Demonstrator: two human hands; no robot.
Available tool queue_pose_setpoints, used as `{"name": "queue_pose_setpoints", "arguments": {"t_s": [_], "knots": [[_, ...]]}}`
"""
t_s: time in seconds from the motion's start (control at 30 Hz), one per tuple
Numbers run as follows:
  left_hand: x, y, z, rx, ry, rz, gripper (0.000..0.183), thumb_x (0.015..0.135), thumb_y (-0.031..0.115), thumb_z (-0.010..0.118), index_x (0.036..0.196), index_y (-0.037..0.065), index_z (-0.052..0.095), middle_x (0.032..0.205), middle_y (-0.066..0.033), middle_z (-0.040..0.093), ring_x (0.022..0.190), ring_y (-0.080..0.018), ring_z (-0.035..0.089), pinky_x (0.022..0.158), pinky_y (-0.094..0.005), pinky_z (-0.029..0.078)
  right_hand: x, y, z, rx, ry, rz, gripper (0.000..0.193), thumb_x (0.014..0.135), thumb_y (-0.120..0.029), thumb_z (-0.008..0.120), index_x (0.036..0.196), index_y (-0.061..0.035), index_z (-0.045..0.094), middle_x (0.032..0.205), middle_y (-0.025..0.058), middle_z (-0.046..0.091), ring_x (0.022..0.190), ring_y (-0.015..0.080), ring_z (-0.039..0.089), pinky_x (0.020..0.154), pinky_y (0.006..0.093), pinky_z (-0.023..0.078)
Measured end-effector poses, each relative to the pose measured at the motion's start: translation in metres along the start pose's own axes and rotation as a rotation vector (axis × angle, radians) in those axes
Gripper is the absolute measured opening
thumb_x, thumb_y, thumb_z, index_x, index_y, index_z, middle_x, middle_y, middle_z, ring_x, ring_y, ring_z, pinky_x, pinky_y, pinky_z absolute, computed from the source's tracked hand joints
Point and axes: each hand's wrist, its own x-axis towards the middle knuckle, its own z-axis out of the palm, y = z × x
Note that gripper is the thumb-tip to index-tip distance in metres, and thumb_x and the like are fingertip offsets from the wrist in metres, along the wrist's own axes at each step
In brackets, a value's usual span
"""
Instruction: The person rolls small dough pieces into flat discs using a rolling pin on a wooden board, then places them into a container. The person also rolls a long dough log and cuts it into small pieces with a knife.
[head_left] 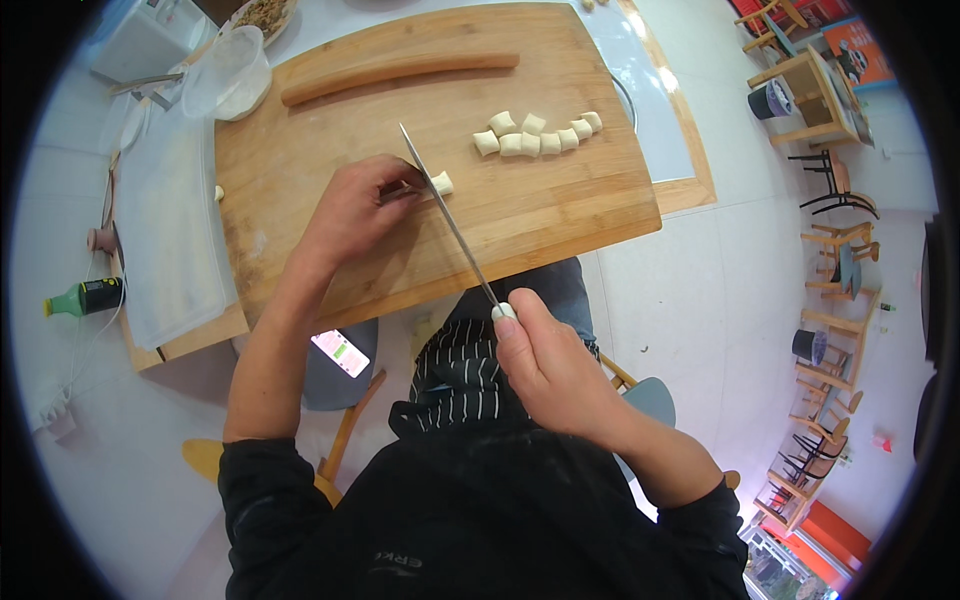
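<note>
On the wooden cutting board [330, 150] my left hand [362, 205] is closed, its fingertips bent against the left face of the knife [447, 215]. Most of what it pinches is hidden behind the fingers; pale dough shows beside them. My right hand [550, 365] grips the knife's white handle near the board's front edge, the blade pointing away and slightly left. Just right of the blade lies a short piece of dough [442, 183]. Several more cut dough pieces [530, 144] form a loose cluster at the board's right side.
A wooden rolling pin [400, 78] lies across the far part of the board. To the left are a clear plastic tub [240, 75], a translucent sheet or lid [175, 230] and a green bottle [85, 298]. Below the board, a lit phone [341, 353] rests on a chair seat.
</note>
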Motion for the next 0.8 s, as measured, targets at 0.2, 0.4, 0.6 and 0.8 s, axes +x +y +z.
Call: {"name": "queue_pose_setpoints", "arguments": {"t_s": [0.2,0.4,0.6,0.8], "knots": [[-0.002,0.005,-0.005,0.045,-0.014,-0.015,0.024,0.087,0.006,0.075,0.11,-0.001,0.076,0.103,-0.0174,0.075,0.093,-0.0298,0.074,0.085,-0.0374,0.059,0.056,0.001,0.008,-0.138,0.156,-0.145,0.025,0.114,-0.023,0.045,0.111,0.0023,0.045,0.081,0.0346,0.063,0.083,0.0579,0.06,0.069,0.0628,0.043],[-0.02,-0.002,-0.02,-0.036,0.018,-0.021,0.016,0.091,0.004,0.075,0.107,-0.001,0.075,0.096,-0.0093,0.074,0.083,-0.0146,0.069,0.077,-0.0303,0.056,0.037,0.012,0.0,0.038,0.115,-0.038,0.026,0.114,-0.025,0.045,0.114,0.0009,0.047,0.079,0.0318,0.063,0.08,0.0567,0.061,0.068,0.058,0.045],[-0.017,-0.004,-0.016,-0.038,0.004,-0.046,0.015,0.092,0.003,0.075,0.107,-0.001,0.074,0.092,-0.0081,0.073,0.081,-0.0138,0.068,0.076,-0.0298,0.056,0.018,0.003,0.007,0.077,0.024,-0.026,0.024,0.114,-0.024,0.046,0.111,0.0002,0.045,0.079,0.0311,0.063,0.08,0.0556,0.062,0.067,0.0556,0.046],[-0.018,-0.006,-0.014,-0.032,0.003,-0.072,0.019,0.09,0.004,0.074,0.109,0.0,0.076,0.104,-0.0158,0.075,0.091,-0.0265,0.076,0.086,-0.0364,0.061,0.006,0.003,0.017,0.067,0.007,-0.075,0.023,0.114,-0.022,0.047,0.112,0.001,0.043,0.081,0.0318,0.063,0.082,0.0572,0.06,0.068,0.0575,0.045]]}}
